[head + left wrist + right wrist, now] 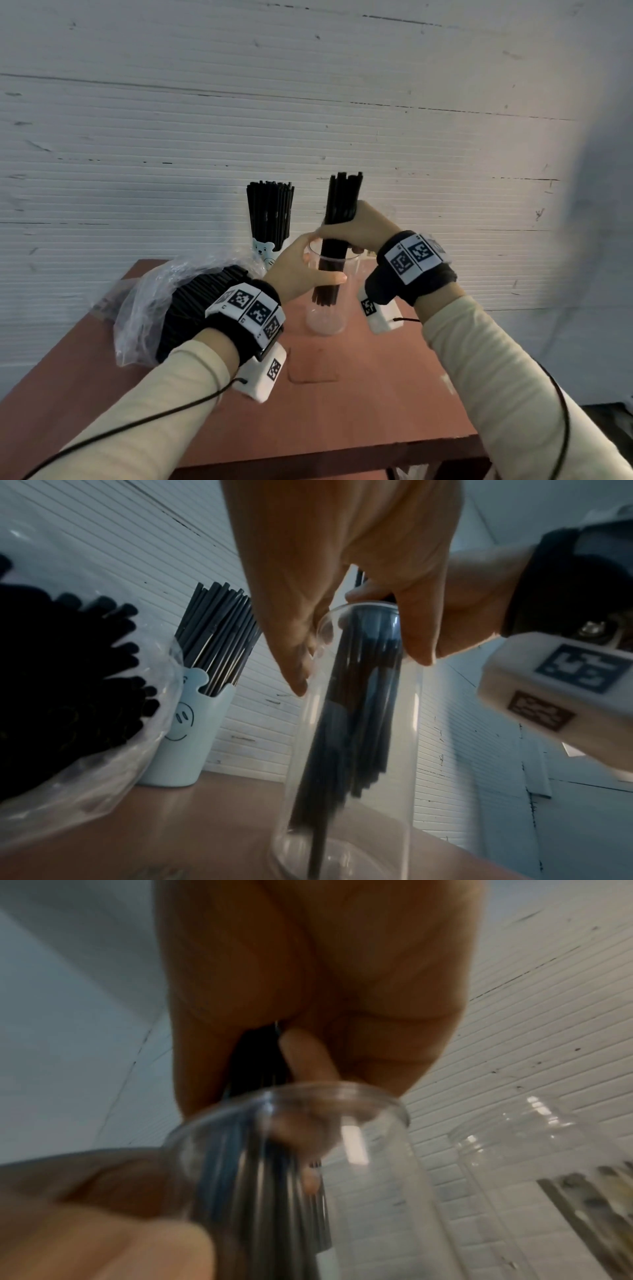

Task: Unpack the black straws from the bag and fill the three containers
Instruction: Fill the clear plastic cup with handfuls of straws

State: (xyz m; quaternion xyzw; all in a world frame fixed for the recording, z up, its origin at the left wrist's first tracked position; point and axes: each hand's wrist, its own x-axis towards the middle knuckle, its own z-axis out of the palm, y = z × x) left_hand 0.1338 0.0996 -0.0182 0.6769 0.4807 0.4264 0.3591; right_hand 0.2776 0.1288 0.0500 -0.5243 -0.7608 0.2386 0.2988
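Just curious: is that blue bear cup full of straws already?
Looks full: the blue bear cup holds a dense bunch of black straws fanning above its rim.

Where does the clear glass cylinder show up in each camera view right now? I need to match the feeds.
Head: clear glass cylinder at table centre, left hand gripping its rim.
Left wrist: centre, running to the bottom edge.
Right wrist: lower centre, blurred, rim toward the camera.
Shared landmark: the bundle of black straws held by the right hand, its lower end inside the cylinder.
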